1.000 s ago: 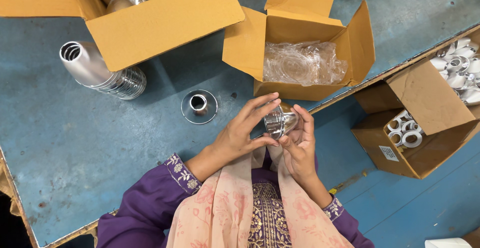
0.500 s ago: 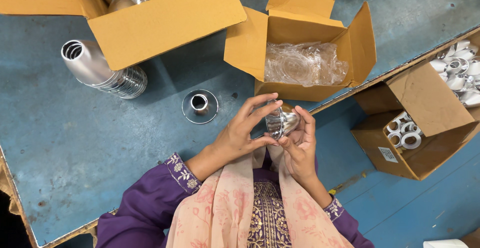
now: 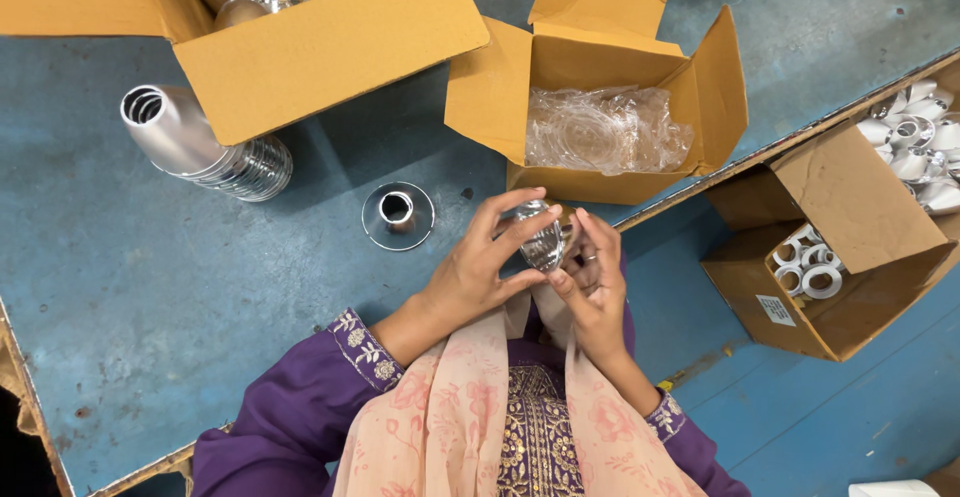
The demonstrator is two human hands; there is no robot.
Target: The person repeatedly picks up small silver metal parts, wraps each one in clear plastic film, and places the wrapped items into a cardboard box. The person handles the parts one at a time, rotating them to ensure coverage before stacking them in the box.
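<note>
My left hand (image 3: 480, 267) and my right hand (image 3: 592, 282) together hold a small shiny silver reflector cup (image 3: 541, 238) above the near edge of the blue table (image 3: 200, 287). Fingers of both hands wrap its rim. Just left of my hands, a single silver reflector (image 3: 398, 215) stands on the table with its wide flange down. Behind my hands an open cardboard box (image 3: 610, 107) holds clear plastic wrapping.
A stack of nested silver reflectors (image 3: 200, 147) lies on its side at the left. A large open carton (image 3: 320, 32) with more reflectors stands at the back left. To the right, a lower box (image 3: 830, 257) holds white rings, and white parts (image 3: 915, 142) fill another.
My hands have turned the reflector cup slightly between the fingers. Nothing else has moved.
</note>
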